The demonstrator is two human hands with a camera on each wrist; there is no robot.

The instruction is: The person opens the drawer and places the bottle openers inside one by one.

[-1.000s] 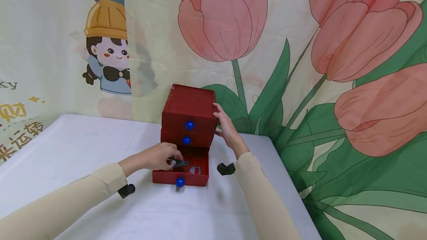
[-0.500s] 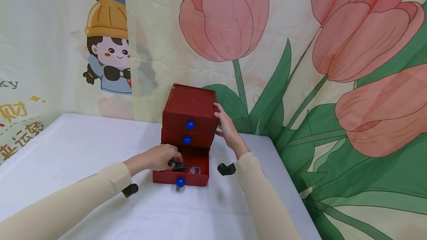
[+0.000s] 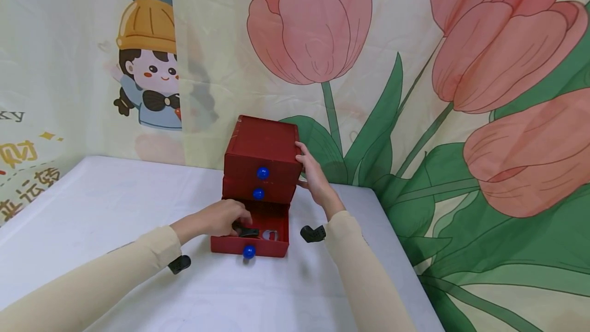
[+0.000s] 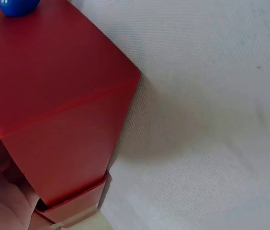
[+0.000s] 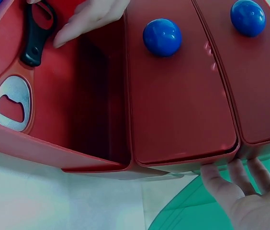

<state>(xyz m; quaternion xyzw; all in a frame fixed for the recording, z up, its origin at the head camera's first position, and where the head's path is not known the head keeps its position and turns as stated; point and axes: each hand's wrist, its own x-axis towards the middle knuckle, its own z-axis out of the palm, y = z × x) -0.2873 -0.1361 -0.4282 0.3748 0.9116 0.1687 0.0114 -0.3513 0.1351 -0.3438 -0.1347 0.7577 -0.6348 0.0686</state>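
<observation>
A red drawer cabinet (image 3: 262, 140) has its bottom drawer (image 3: 216, 245) pulled out. Inside, a black-handled tool (image 5: 37, 40) with an oval loop lies across the handle of a bottle opener (image 5: 13, 98), whose silver head shows. My left hand (image 3: 223, 218) reaches in over the drawer's left wall, fingers spread loosely about the tool's looped end. In the right wrist view a gap shows between one fingertip and the tool. The left wrist view has only part of that hand (image 4: 5, 196). My right hand (image 3: 318, 178) rests straight fingers (image 5: 216, 184) against the cabinet's right side.
Two upper drawers with blue knobs (image 3: 262, 173) are closed. Another blue knob (image 3: 249, 252) sticks out from the bottom drawer's front. A white cloth covers the table (image 3: 138, 193), and a printed tulip curtain (image 3: 313, 24) hangs right behind it.
The black-handled tool has tipped and settled lower in the drawer, its silver part no longer showing. My left hand has shifted slightly; my right hand stays at the cabinet's side.
</observation>
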